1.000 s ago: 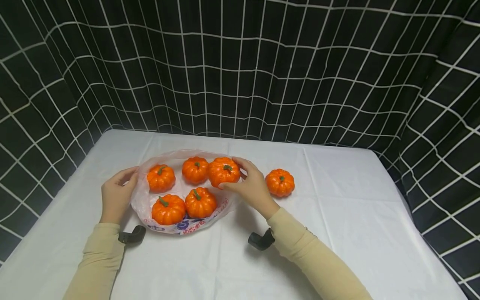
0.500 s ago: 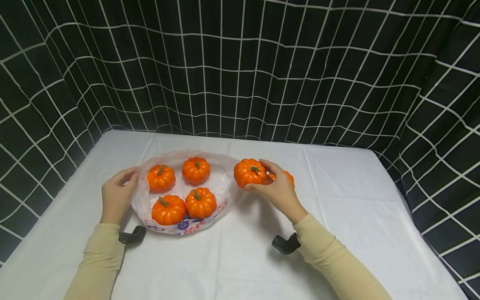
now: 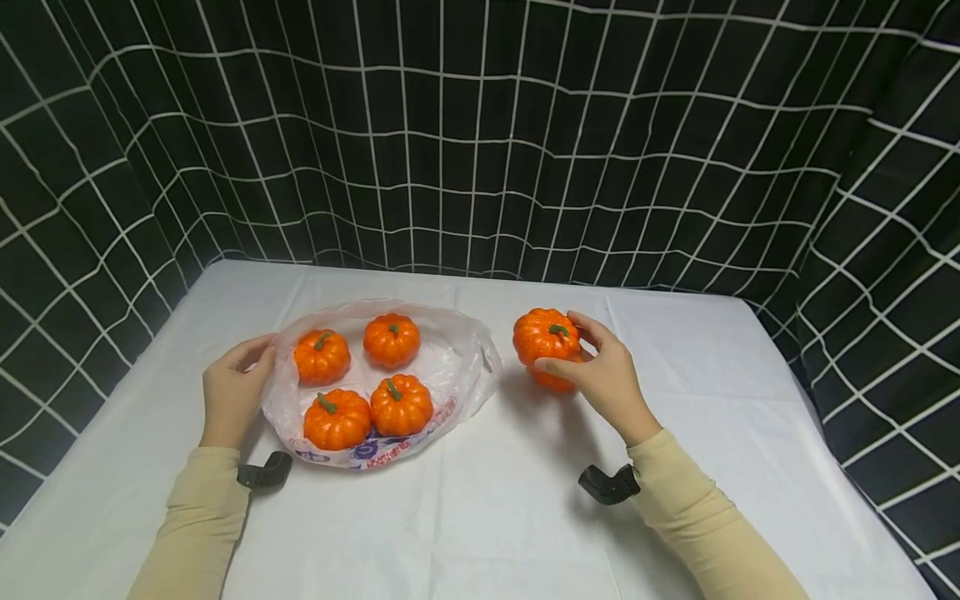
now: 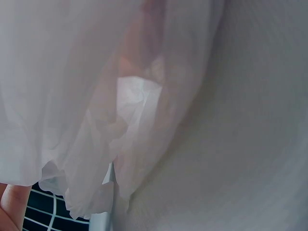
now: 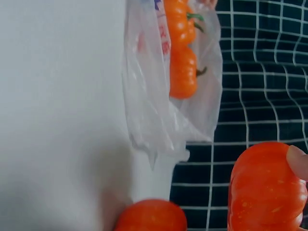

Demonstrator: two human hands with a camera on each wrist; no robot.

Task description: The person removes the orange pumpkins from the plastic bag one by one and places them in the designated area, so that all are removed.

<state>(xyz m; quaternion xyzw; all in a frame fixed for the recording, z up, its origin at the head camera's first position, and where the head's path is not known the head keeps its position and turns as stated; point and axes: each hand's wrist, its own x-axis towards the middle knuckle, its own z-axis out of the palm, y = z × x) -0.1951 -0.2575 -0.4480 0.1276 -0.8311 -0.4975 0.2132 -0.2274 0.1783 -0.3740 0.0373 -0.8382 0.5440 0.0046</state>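
My left hand [image 3: 234, 387] pinches the left rim of a thin white plastic bag [image 3: 468, 367] with red and blue print. Several small orange pumpkins [image 3: 337, 419] with green stems sit inside the open bag. Right of it, my right hand [image 3: 613, 379] grips another orange pumpkin [image 3: 540, 332] between thumb and fingers, raised off the table. Below that lies one more pumpkin [image 3: 557, 382], partly hidden by the held one and the thumb. The right wrist view shows the held pumpkin [image 5: 264, 190] apart from the lower pumpkin [image 5: 151, 217]. Bag plastic [image 4: 96, 96] fills much of the left wrist view.
A white cloth [image 3: 510, 517] covers the table. Black curtains with a white grid [image 3: 480, 150] stand behind it and at both sides. A black wrist-worn device [image 3: 609, 485] juts inward from the right sleeve, and a similar device [image 3: 266, 472] from the left one.
My right hand has carried the gripped pumpkin from over the bag to the right, above the pumpkin on the table. The bag's right rim now shows. My left hand has stayed put.
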